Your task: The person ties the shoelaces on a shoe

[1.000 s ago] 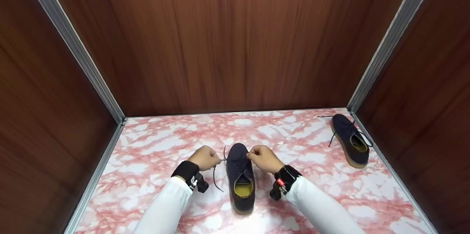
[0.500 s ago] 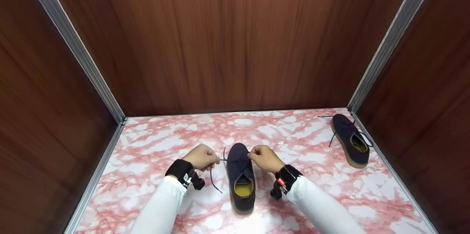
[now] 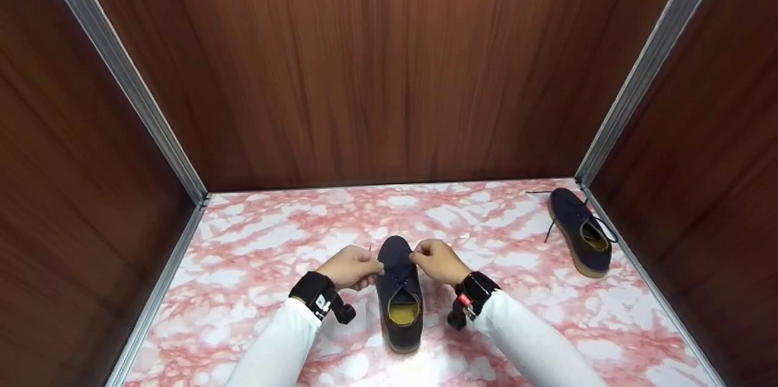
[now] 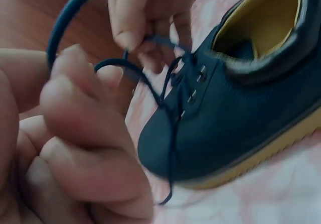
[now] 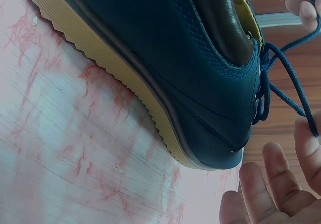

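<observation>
Wood-grain panels (image 3: 377, 71) wall in a pink-marbled table (image 3: 261, 229), where a navy shoe (image 3: 393, 277) stands with its long axis running away from the person, toe farthest. The left hand (image 3: 352, 267) and right hand (image 3: 440, 262) flank its front about equally near, fingers of each pinching its lace (image 4: 60, 23). Another shoe (image 3: 574, 226) lies well to its right. Half a second ago the left hand was farther out from the navy shoe; now its fingers meet the shoe's left edge in the head view, while the right hand looks barely changed.
</observation>
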{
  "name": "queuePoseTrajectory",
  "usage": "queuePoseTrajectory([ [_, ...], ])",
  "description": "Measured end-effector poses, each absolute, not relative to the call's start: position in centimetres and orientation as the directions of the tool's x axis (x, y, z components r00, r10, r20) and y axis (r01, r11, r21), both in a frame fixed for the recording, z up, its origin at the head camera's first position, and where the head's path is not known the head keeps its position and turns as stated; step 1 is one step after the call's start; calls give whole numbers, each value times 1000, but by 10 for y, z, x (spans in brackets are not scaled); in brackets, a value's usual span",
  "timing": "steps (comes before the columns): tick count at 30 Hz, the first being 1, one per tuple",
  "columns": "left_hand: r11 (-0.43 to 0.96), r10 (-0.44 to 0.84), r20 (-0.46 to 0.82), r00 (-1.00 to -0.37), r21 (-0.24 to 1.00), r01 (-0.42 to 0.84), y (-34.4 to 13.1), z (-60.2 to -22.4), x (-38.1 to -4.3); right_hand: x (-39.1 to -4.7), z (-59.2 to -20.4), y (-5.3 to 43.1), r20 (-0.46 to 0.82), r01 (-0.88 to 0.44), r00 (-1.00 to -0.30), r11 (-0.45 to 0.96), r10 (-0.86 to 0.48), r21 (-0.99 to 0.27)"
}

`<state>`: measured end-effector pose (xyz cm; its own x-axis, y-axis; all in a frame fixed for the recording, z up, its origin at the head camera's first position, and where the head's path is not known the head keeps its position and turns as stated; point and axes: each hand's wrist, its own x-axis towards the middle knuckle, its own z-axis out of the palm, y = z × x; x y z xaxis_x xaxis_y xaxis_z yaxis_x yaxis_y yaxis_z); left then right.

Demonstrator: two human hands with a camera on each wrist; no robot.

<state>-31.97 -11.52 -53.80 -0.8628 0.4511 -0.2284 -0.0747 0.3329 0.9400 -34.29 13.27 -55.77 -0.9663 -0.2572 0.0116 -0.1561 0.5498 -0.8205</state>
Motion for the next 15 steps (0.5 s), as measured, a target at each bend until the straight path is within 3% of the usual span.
queuePoseTrajectory([
  [9, 460, 538, -302, -787, 887, -27, -104, -548, -310, -344, -556, 134, -4, -152, -962, 552, -272, -820],
  [15, 503, 419, -248, -874, 864, -4, -110, -555, -315, -343, -556, 135, -3, -154, -963, 555, -271, -817],
])
